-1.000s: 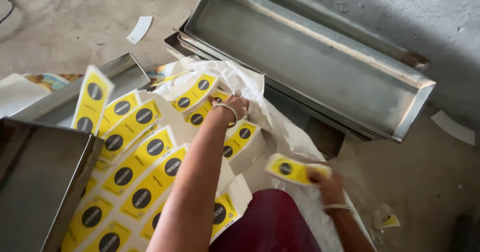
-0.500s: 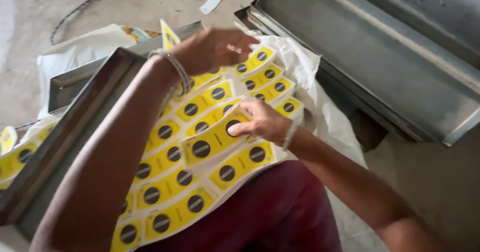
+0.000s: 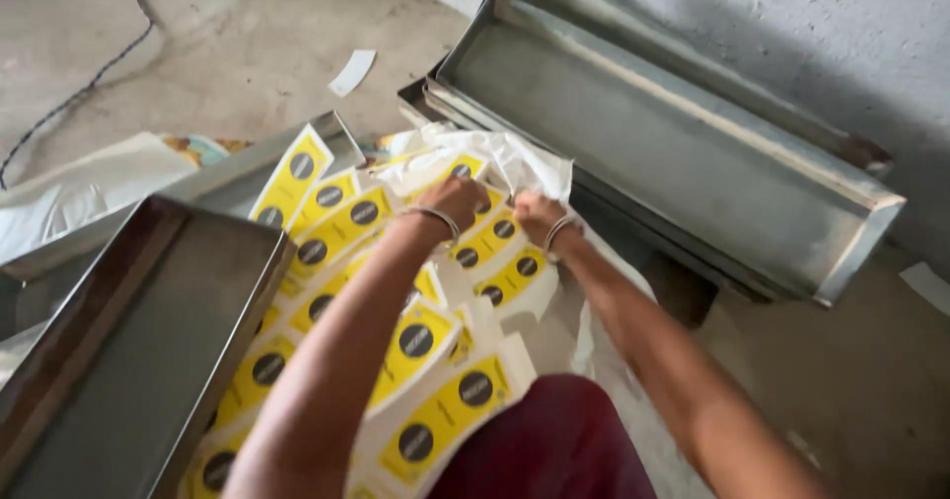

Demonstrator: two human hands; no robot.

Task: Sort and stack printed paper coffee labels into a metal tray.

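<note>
The left hand (image 3: 457, 200) and the right hand (image 3: 539, 217) sit close together, both closed on the crumpled edge of a white sack (image 3: 515, 162) at the far end of the pile (each wrist wears a thin bangle). Under and around the hands lie yellow labels (image 3: 341, 227), each with a dark round mark, spread in overlapping rows toward the person's red-clothed lap (image 3: 554, 440). A metal tray (image 3: 119, 360) lies along the left edge of the labels, touching them. A longer metal trough (image 3: 673, 152) stands beyond the sack, against the grey wall (image 3: 792, 24). A black cable (image 3: 89, 73) crosses the concrete floor (image 3: 228, 44) at the far left.
</note>
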